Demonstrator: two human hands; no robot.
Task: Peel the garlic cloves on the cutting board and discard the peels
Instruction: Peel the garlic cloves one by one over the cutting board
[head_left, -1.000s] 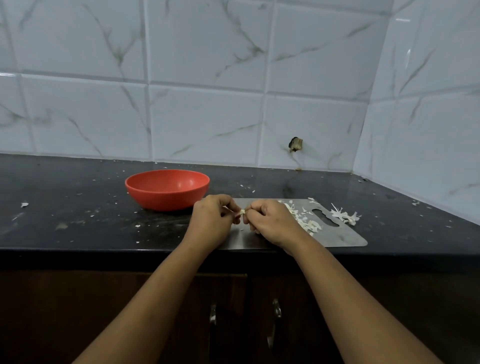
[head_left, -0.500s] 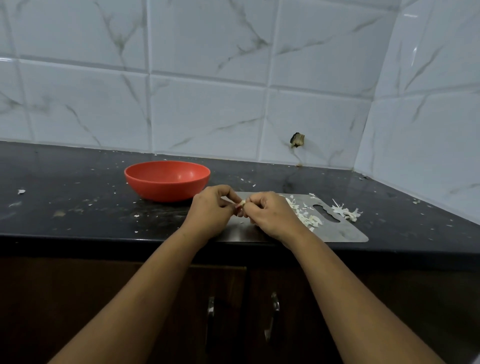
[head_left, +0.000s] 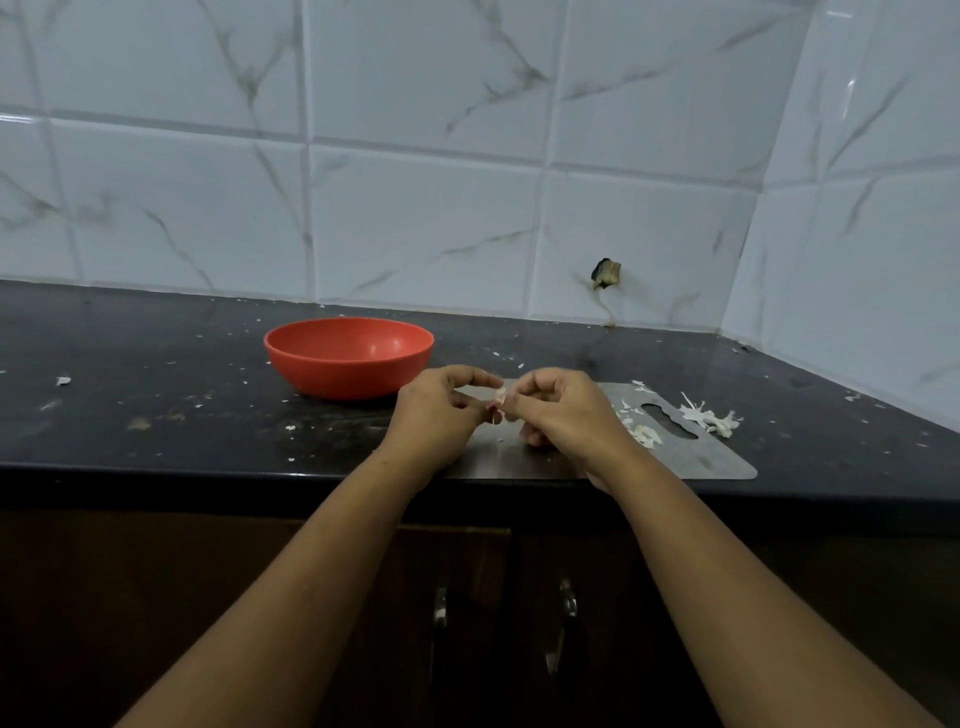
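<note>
Small pale, pinkish-white garlic clove (head_left: 498, 401): held in the air between the 2 hands, pinched from both sides. A thin strip of skin hangs from its underside.

Left hand (head_left: 440, 415): fingers curled, thumb and forefinger pinching the clove's left side. The lower fingers are tucked toward the palm.

Right hand (head_left: 565, 414): fingers curled, fingertips closed on the clove's right side. Its lower fingers sit close to the board; contact cannot be judged.

Flat grey metal cutting board (head_left: 696, 460), with a slot handle cut near its far-right end: lies directly under both hands and extends out to the right of the right hand. Its near edge sits at the counter's front edge.

Loose white garlic peels (head_left: 645, 434): scattered on the board just right of the right hand. A second heap of white peel scraps (head_left: 712, 419) lies farther right, beyond the slot, at the board's edge and on the counter.

Round red plastic bowl (head_left: 348, 358): upright, just beyond and left of the left hand, and no contents show in it.

Black stone counter (head_left: 156, 400): flecked with small white bits on both sides of the hands.

White marbled wall tiles (head_left: 415, 218): behind the counter and along the right side.

Dark cabinet doors (head_left: 363, 597): below the forearms, with 2 metal handles (head_left: 440, 605).
</note>
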